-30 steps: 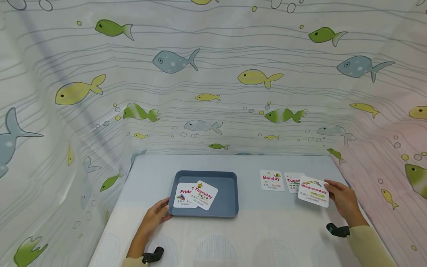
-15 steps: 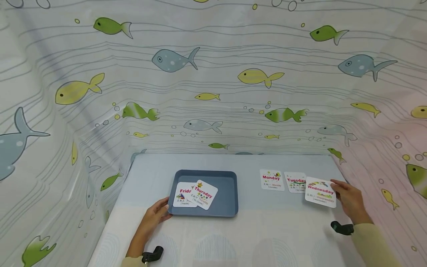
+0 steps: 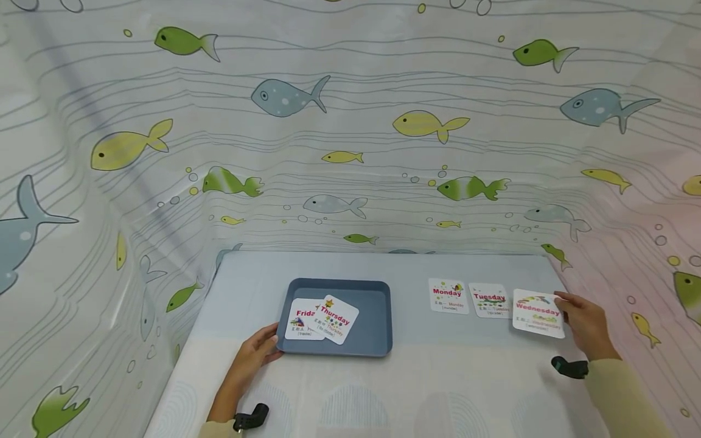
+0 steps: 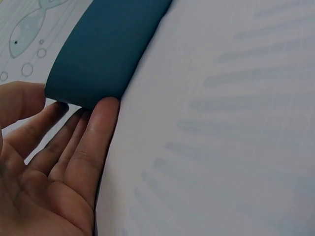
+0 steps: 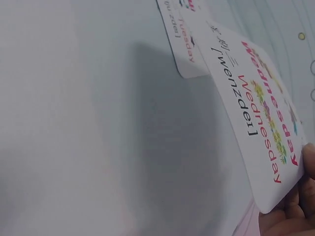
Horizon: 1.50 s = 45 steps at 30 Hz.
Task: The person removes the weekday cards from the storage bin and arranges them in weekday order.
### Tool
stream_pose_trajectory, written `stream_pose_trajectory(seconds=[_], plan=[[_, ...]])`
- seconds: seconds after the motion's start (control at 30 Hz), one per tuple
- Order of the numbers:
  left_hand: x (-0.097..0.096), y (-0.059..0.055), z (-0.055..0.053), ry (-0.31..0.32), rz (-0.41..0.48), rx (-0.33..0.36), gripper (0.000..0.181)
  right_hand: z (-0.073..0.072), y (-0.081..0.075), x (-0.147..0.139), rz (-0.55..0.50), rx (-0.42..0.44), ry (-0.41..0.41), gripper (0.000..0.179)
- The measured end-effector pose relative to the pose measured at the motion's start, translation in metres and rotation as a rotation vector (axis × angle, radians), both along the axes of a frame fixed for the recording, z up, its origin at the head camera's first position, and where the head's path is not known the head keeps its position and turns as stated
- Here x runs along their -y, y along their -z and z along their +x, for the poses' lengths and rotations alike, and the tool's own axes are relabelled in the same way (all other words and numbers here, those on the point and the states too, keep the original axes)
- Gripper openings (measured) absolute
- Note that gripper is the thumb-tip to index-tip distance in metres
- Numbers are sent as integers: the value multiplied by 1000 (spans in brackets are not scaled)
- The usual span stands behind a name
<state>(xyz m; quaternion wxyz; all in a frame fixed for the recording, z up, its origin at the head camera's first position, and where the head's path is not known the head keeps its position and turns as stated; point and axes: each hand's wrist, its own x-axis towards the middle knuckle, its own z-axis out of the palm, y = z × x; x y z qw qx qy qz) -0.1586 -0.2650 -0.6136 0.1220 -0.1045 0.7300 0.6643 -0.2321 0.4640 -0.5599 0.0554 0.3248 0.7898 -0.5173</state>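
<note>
My right hand (image 3: 587,323) pinches the white "Wednesday" card (image 3: 538,313) by its right edge. The card is raised over the table, casting a shadow in the right wrist view. Left of it lie the "Tuesday" card (image 3: 489,300) and the "Monday" card (image 3: 448,296), flat and side by side. With thumb and fingertips, my left hand (image 3: 253,351) holds the near left corner of a blue-grey tray (image 3: 372,322). Inside the tray, the "Thursday" card (image 3: 338,319) overlaps the "Friday" card (image 3: 300,325). The left wrist view shows thumb and fingers at the tray's wall (image 4: 108,54).
The table (image 3: 416,389) wears a pale cloth with faint arch patterns. Around it hangs a curtain (image 3: 372,182) printed with fish, close behind the back edge and along both sides. A small black device is strapped to each wrist.
My right hand has carried the "Wednesday" card to the right, uncovering the "Tuesday" card it partly hid. The left hand and tray stay in place.
</note>
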Motion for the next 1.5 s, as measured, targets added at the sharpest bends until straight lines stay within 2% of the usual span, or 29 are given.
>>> stream_pose_trajectory(seconds=[0.27,0.53,0.73,0.97,1.23,1.5], plan=[[0,0,0,2,3,10,49,-9,2,-10,63,29,32,53],[-2,2,-1,-5,-2,14,49,-12,-6,-10,101,37,0,54],[-2,1,0,-4,-8,1,50,-19,-9,-13,134,51,-2,53],[-1,0,0,0,-29,-18,52,-24,-5,-10,117,83,41,51],[-2,0,0,-14,-15,25,50,-29,-6,-8,196,65,8,49],[-4,-3,1,-3,-13,5,49,-35,-6,-6,263,37,-12,50]])
